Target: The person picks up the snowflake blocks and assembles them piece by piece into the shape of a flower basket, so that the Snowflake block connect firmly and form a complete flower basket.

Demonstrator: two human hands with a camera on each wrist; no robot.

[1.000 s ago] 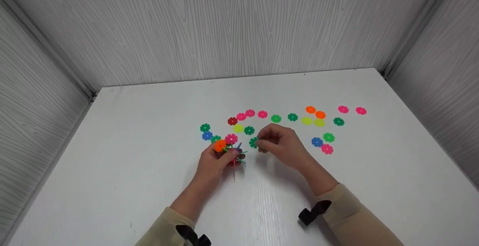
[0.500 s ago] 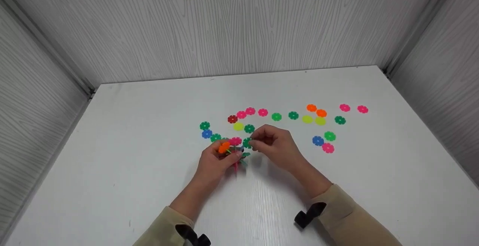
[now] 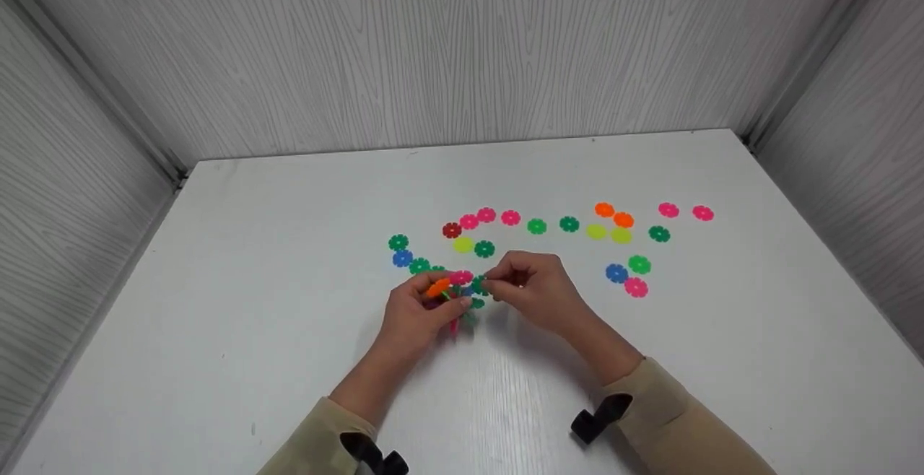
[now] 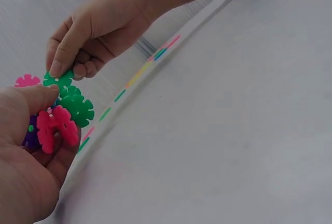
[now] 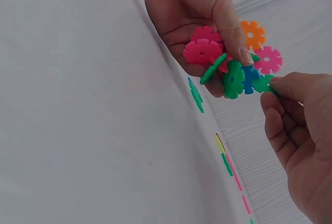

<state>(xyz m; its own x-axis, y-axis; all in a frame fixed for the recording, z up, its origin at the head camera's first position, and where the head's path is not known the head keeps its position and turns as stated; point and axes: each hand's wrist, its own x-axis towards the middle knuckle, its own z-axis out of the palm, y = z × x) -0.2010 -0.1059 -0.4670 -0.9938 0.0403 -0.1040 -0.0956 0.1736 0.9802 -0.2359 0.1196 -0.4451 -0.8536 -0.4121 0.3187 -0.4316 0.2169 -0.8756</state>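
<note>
Left hand clamped on the notched disc cluster, thumb on top, fingers curled behind. Right hand pinches a green disc by its rim, thumb against fingertips. Both held up off the counter, in front of the person; loose discs lie flat beyond and to the right.

Handling (judgement): looks like thin plastic, so very light, fairly stiff with slight flex, smooth enough to slip under a loose pinch. Little breakage risk; cluster joints could pop apart if squeezed or twisted. Best hold for the single disc: rim, opposite the engaging notch. For the cluster: core, clear of the outer petals.

Orientation: green disc is round, so no long axis; its free edge faces left, into the cluster, right beside the blue disc. Can't tell if notches are engaged. Cluster has no clear long axis either, discs fan out at mixed angles; orange disc sticks out by the left thumb.
</note>
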